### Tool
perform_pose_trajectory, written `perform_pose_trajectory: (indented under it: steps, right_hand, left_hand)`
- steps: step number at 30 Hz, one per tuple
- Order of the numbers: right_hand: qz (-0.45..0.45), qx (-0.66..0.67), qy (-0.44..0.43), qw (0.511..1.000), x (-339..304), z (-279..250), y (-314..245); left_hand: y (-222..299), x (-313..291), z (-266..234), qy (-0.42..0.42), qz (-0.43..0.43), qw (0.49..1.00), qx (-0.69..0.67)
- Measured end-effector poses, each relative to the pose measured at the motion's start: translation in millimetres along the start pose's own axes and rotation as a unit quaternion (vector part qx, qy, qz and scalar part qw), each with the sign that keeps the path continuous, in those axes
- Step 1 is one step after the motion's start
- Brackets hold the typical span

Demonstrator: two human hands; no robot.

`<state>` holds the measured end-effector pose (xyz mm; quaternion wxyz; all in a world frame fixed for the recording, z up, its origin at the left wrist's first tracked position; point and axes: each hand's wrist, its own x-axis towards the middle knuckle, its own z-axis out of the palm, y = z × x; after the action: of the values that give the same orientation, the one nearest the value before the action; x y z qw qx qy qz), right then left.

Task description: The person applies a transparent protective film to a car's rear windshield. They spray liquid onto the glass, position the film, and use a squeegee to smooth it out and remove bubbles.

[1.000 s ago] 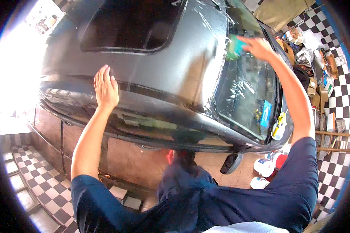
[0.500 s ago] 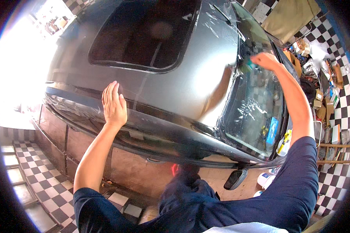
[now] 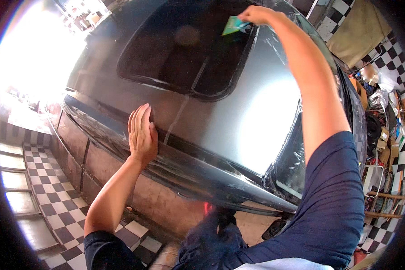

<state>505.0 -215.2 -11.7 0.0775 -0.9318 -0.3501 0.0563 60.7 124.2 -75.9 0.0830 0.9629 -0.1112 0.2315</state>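
A dark grey car roof (image 3: 227, 121) fills the middle of the view, with a black sunroof panel (image 3: 171, 58) set in it. My right hand (image 3: 258, 15) is stretched far across the roof, closed on a small flat green squeegee (image 3: 231, 27). The squeegee is over the far front corner of the sunroof; whether its edge touches the glass I cannot tell. At the near side edge of the roof, my left hand (image 3: 142, 137) lies flat with its fingers straight, holding nothing. Wet-looking white streaks mark the windshield (image 3: 289, 175), partly covered by my right arm.
A side mirror (image 3: 272, 229) juts out below the windshield. Cardboard boxes (image 3: 384, 138), plastic bags (image 3: 387, 82) and loose clutter line the right side. Checkered tiles (image 3: 54, 193) cover the floor at left, and a beige sheet (image 3: 359, 31) hangs at the upper right.
My right hand has moved from the windshield up and left to the sunroof with the green squeegee. My left hand stays at the roof edge. The view has shifted somewhat.
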Motion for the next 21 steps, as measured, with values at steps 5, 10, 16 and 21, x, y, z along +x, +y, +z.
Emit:
perform_pose_trajectory:
  steps: [5,10,16,21]
  right_hand:
    - [0.092,-0.101,-0.034,0.990,-99,-8,37]
    - [0.145,-0.158,-0.118,0.970,-135,-49,10]
    - [0.035,-0.018,0.095,0.995,-40,-25,-13]
    - [0.097,0.080,-0.038,0.991,-84,14,32]
  left_hand:
    - [0,-9,-4,0.007,-0.032,0.999,0.018]
    - [2,-8,-4,0.014,-0.031,0.999,0.006]
    - [0,-8,-8,-0.014,-0.026,0.999,0.019]
    - [0,-12,-7,-0.021,-0.044,0.998,0.029]
